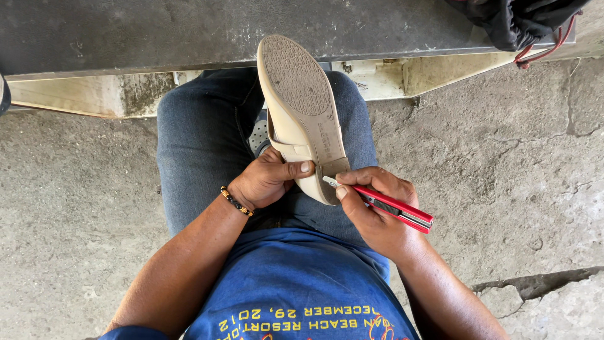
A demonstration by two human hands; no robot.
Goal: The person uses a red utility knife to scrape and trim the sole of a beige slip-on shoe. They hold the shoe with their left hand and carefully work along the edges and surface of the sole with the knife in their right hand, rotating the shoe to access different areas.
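A beige shoe (296,94) lies sole-up across my lap, toe pointing away from me. My left hand (267,179) grips its side near the heel, thumb pressed against the upper. My right hand (374,211) holds a red utility knife (393,208), its short blade tip touching the heel end of the sole. A beaded bracelet (236,201) circles my left wrist.
I sit in blue jeans (201,138) and a blue shirt over a rough concrete floor (491,176). A dark raised slab (157,31) runs across the top. A black bag with a red cord (519,25) rests at the top right. The floor is cracked at the lower right.
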